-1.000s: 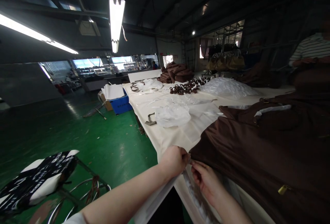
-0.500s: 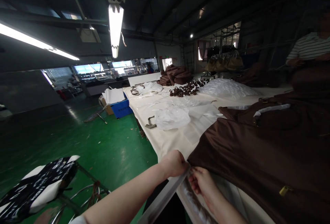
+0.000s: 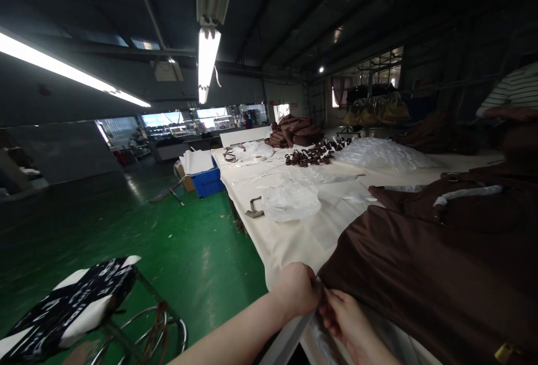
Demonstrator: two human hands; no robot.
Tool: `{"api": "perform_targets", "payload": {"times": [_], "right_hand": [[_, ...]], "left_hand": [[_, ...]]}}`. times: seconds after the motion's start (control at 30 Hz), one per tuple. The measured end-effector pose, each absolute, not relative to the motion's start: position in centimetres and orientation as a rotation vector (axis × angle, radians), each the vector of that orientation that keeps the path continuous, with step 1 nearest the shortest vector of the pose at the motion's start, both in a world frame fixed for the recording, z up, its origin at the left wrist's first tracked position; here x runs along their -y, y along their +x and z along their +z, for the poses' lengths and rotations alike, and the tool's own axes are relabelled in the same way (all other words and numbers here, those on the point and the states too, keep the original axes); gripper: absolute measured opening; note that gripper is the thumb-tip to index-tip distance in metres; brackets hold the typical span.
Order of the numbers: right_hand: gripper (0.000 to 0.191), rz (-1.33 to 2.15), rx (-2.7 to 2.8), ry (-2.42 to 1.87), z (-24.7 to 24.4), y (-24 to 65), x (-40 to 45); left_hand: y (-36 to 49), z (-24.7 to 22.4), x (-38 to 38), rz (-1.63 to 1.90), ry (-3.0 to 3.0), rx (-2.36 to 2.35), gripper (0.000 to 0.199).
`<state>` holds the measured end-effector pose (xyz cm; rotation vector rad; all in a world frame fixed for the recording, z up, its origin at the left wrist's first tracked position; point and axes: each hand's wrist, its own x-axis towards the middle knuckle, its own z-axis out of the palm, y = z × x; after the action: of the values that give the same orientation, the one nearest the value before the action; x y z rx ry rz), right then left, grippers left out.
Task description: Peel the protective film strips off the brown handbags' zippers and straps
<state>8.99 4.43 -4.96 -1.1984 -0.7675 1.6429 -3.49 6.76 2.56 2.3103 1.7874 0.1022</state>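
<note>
Close together at the table's near corner, my left hand (image 3: 296, 291) and my right hand (image 3: 348, 320) are both closed on a pale, translucent plastic strip (image 3: 286, 336). It hangs from them toward the bottom of the view, and their fingers hide its upper end. A dark brown bag (image 3: 390, 258) lies just right of my hands, its near corner almost at my fingertips. White wrapping covers a handle (image 3: 468, 194) on it, and a brass-coloured fitting (image 3: 506, 352) shows at the lower right. Below my right hand, a plastic-wrapped length is partly hidden.
On the cream-covered table (image 3: 277, 241) lie a crumpled clear plastic bag (image 3: 291, 202), bundled brown straps (image 3: 311, 155), a heap of brown material (image 3: 296, 131) and plastic-wrapped pieces (image 3: 382, 153). A stool (image 3: 71, 300) stands at left, a blue box (image 3: 209, 181) beyond. A person in stripes (image 3: 513, 93) is at right.
The view has shifted, so the scene sits further right and slightly lower. Both hands keep their hold on the strip, with the left now nearer the right.
</note>
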Motion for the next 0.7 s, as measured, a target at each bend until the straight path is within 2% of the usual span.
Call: {"api": "perform_targets", "payload": {"times": [0.2, 0.3, 0.5, 0.7], "right_hand": [[0.025, 1.557, 0.723, -1.149, -4.4, 8.8, -4.3], [0.024, 1.516, 0.736, -1.146, -4.0, 8.9, -4.1], [0.025, 1.481, 0.783, -1.209, -3.4, 8.7, -3.7], [0.021, 1.51, 0.741, -1.096, -2.8, 8.9, -3.2]], "left_hand": [[-2.8, 3.5, -5.4, 0.196, 2.422, -1.793, 0.027], [-2.1, 3.5, -4.1, 0.136, 2.596, -1.703, 0.022], [-1.2, 1.4, -1.3, 0.03, 2.957, -1.64, 0.035], [-1.0, 0.3, -1.0, 0.228, 3.084, -1.714, 0.033]]}}
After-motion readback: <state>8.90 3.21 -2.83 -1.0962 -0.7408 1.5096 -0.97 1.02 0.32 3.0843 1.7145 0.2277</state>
